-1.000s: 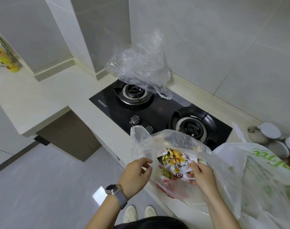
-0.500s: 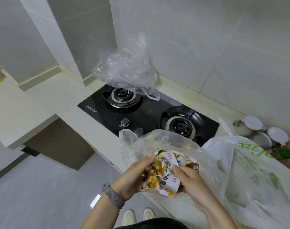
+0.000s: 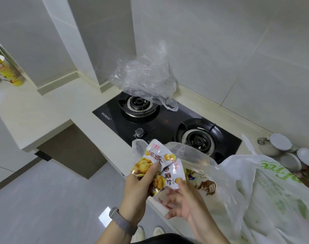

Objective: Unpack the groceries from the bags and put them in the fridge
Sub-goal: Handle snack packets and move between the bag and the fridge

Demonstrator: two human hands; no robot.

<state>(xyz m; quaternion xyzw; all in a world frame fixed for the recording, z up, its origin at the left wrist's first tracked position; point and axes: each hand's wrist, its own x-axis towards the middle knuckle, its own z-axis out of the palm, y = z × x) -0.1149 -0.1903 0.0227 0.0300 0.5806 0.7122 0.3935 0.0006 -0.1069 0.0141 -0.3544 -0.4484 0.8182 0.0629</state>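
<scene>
Snack packets (image 3: 160, 166): white, yellow chestnut print, red-brown lettering. Hob (image 3: 167, 124): glossy black. Shopping bag (image 3: 273, 187): white, green print. Far canister (image 3: 6, 71): yellow, pattern possibly cartoon faces.

Snack packets (image 3: 159, 166) in hand, above the clear bag (image 3: 190, 155).
We note: left hand (image 3: 139, 187) grips them, right hand (image 3: 181, 201) touches the lower packet; gas hob (image 3: 167, 124) behind.

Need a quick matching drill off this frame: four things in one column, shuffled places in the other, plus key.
Things:
1. snack packets
2. crumpled clear bag
3. yellow canister
4. white lidded jars

Places:
A. far left on the counter
B. over the stove's back burner
C. right of the stove
D. in the left hand

Pairs: 1-D, 2-B, 3-A, 4-C
</scene>
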